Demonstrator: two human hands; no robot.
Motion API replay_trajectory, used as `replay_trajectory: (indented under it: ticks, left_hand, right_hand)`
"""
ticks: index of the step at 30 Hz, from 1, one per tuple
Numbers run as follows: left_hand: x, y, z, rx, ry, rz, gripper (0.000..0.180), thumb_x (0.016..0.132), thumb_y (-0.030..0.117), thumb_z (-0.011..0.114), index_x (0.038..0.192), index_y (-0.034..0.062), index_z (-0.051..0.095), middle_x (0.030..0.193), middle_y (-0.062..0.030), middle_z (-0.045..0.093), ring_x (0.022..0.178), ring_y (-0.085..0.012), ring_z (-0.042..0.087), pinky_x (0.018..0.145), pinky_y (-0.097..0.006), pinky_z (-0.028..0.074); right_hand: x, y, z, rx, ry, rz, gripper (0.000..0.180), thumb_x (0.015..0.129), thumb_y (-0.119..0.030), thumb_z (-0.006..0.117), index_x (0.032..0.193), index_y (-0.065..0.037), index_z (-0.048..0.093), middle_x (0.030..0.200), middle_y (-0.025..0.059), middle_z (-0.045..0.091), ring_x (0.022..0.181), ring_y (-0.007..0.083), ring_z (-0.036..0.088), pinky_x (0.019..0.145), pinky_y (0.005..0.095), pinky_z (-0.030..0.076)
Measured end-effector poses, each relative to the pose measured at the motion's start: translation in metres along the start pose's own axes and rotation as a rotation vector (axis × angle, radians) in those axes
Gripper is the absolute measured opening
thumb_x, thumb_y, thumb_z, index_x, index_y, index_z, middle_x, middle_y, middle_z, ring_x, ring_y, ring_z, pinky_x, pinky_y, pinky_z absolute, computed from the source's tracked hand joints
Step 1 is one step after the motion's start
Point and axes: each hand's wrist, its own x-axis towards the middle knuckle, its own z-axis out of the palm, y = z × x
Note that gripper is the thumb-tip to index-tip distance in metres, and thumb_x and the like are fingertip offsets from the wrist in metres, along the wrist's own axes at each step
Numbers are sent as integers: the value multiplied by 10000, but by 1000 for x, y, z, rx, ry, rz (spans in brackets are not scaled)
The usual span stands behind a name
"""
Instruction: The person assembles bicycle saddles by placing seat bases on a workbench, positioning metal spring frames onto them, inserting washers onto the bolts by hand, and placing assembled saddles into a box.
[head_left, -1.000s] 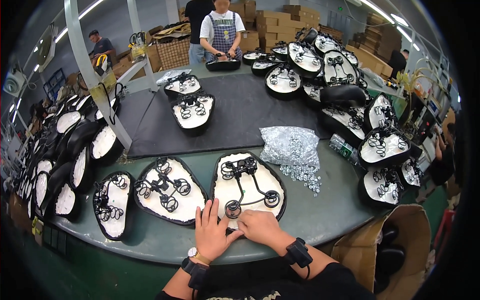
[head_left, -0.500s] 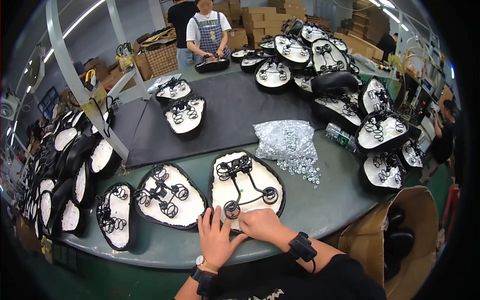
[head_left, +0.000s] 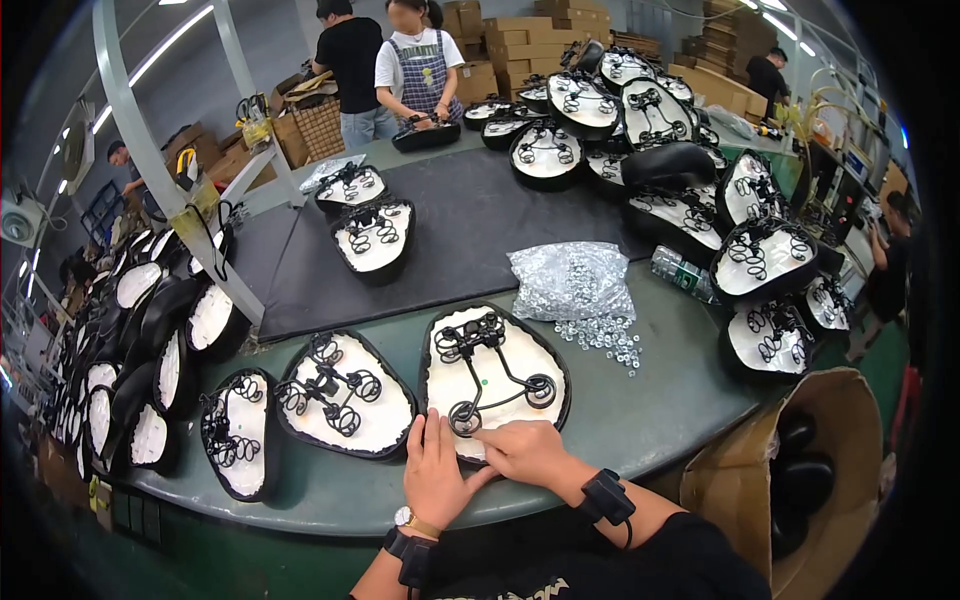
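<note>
In the head view, your left hand [head_left: 437,485] lies with its fingers straight and side by side, the thumb spread away toward the other hand, at the lower left edge of a padded seat [head_left: 527,350]. Your right hand [head_left: 525,455] is curled, its fingertips at the lower left coil [head_left: 466,418] of that seat; whether they pinch anything, you cannot tell from here, since the hand hides it.

The seat lies upside down on the green bench [head_left: 640,420] right in front of you, narrow end away, white underside up, with a black spring frame [head_left: 503,404] on it. To your left lie a second seat [head_left: 375,420], just beside yours, and a third seat [head_left: 250,410], both also white side up with springs.

Beyond your seat, to the right, sits a clear bag of nuts [head_left: 572,285], with loose nuts [head_left: 612,345] spilled next to it. A clear bottle [head_left: 683,275] lies farther right, near a pile of sprung seats [head_left: 640,120]. Across the dark mat [head_left: 460,210], a co-worker in a checked apron [head_left: 428,85] has both hands at another seat [head_left: 427,137].
</note>
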Motion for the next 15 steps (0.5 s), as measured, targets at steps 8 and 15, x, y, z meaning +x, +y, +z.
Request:
replay_trajectory:
  ticks: [8, 15]
  left_hand:
    - [-9, 0, -2, -77, -19, 14, 742, 737, 517, 843, 1250, 13, 660, 1438, -247, 511, 1366, -478, 400, 1113, -513, 413]
    - [6, 5, -7, -28, -86, 10, 790, 697, 511, 870, 1247, -14, 656, 1370, -217, 554, 1378, -481, 389, 1109, -497, 424]
  right_hand:
    - [9, -2, 4, -220, -285, 148, 254, 867, -223, 613, 1069, -112, 721, 697, 70, 705, 640, 276, 700, 537, 400, 541]
    - [-3, 0, 4, -61, -59, 23, 192, 854, -209, 613, 975, -115, 730, 667, 83, 680, 608, 287, 683, 526, 420, 523]
